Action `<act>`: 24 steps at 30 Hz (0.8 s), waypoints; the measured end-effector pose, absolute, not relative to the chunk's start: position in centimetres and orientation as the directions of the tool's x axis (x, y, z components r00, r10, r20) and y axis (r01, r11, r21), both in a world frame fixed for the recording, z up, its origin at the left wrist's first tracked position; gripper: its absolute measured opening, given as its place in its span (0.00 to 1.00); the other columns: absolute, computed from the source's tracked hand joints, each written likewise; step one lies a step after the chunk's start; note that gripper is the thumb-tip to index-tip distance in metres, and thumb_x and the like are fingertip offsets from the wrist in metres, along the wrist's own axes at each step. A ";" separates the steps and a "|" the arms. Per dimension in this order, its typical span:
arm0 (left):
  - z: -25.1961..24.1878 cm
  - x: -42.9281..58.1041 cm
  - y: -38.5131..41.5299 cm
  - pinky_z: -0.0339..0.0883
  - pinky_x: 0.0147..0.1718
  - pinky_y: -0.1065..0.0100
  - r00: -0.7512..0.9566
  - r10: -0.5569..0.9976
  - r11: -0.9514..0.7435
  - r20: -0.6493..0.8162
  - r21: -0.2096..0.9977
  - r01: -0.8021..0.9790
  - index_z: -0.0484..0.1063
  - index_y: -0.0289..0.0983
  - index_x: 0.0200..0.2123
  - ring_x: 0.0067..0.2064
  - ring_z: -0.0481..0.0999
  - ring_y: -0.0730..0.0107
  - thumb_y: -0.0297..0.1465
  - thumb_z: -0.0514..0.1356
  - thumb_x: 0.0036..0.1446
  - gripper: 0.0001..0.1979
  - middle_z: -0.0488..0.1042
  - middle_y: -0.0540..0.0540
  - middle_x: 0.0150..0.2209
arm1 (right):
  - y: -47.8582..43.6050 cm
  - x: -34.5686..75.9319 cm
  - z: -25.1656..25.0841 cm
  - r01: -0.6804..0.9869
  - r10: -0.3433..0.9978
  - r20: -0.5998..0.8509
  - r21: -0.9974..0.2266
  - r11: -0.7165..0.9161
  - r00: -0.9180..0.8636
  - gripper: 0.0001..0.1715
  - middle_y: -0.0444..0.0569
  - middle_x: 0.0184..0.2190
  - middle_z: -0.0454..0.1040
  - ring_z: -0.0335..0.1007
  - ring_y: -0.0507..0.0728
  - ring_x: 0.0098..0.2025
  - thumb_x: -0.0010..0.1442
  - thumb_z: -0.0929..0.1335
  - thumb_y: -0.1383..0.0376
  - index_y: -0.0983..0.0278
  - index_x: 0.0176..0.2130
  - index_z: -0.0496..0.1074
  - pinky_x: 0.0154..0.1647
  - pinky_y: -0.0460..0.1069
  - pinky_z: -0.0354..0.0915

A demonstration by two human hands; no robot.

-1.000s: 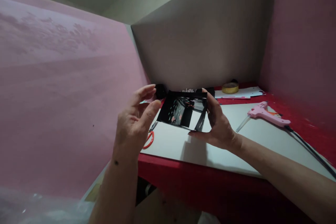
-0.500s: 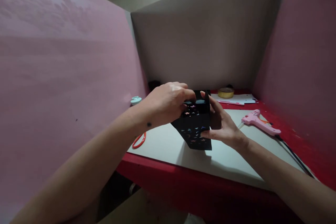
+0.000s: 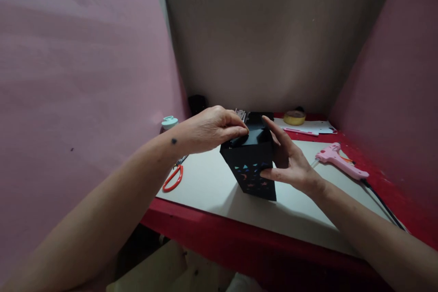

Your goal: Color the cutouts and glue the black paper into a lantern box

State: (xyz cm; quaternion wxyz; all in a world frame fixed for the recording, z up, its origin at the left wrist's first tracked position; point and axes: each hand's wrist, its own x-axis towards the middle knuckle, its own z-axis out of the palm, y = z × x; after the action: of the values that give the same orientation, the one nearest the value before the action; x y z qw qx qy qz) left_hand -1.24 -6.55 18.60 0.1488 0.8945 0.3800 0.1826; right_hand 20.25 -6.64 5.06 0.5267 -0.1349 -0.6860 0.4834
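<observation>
A black paper box stands on a white board, with small triangle, star and moon cut-outs in its front. At its top left, my left hand pinches a dark paper flap, thumb and fingers pressed together; part of that flap is hidden by the hand. My right hand grips the box's right side, thumb on the front face and fingers along the side and upper edge. A shiny dark surface shows at the top between both hands.
A pink hot glue gun lies at the right, its black cord trailing forward. Red-handled scissors lie at the left near a bottle with a mint cap. Behind are yellow tape and a pink pen. Pink side walls enclose the red table.
My left hand has drawn out of the box top to its left edge and now pinches a flap. A dark panel now covers the opening. My right hand keeps its hold.
</observation>
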 end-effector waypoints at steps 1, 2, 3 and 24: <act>18.4 -1.5 -6.5 0.71 0.41 0.68 0.623 0.747 -0.652 0.231 0.437 0.620 0.82 0.37 0.38 0.41 0.78 0.65 0.40 0.56 0.65 0.17 0.80 0.45 0.38 | -6.6 20.2 5.1 -0.326 0.692 0.595 -0.803 0.498 -0.409 0.55 0.45 0.64 0.68 0.66 0.64 0.64 0.52 0.79 0.67 0.41 0.69 0.58 0.67 0.62 0.62; 18.3 -1.8 -6.4 0.71 0.41 0.67 0.603 0.759 -0.638 0.247 0.467 0.612 0.82 0.38 0.40 0.43 0.78 0.63 0.43 0.54 0.66 0.19 0.80 0.45 0.39 | -6.5 20.2 5.1 -0.325 0.693 0.594 -0.804 0.498 -0.408 0.55 0.45 0.64 0.68 0.66 0.64 0.64 0.51 0.79 0.66 0.41 0.69 0.58 0.66 0.63 0.62; 18.2 -2.2 -6.4 0.71 0.42 0.66 0.592 0.763 -0.631 0.258 0.494 0.599 0.82 0.39 0.41 0.45 0.78 0.62 0.45 0.53 0.66 0.21 0.80 0.45 0.41 | -6.5 20.1 5.1 -0.323 0.697 0.592 -0.806 0.497 -0.405 0.55 0.46 0.64 0.67 0.67 0.64 0.63 0.51 0.79 0.66 0.42 0.69 0.58 0.66 0.63 0.63; 16.3 -0.4 -7.3 0.63 0.36 0.67 0.454 0.807 -0.555 0.379 0.223 0.801 0.75 0.38 0.40 0.36 0.73 0.68 0.29 0.65 0.54 0.09 0.75 0.50 0.36 | -5.4 20.4 3.9 -0.267 0.729 0.585 -0.811 0.521 -0.355 0.64 0.46 0.52 0.68 0.71 0.60 0.51 0.50 0.80 0.61 0.38 0.72 0.47 0.56 0.59 0.69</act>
State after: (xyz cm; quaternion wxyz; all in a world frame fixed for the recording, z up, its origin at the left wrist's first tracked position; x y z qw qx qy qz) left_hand -0.39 -7.33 16.29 0.0061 0.8525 0.4715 0.2255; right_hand 20.38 -5.36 3.88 0.5423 -0.1692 -0.6830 0.4591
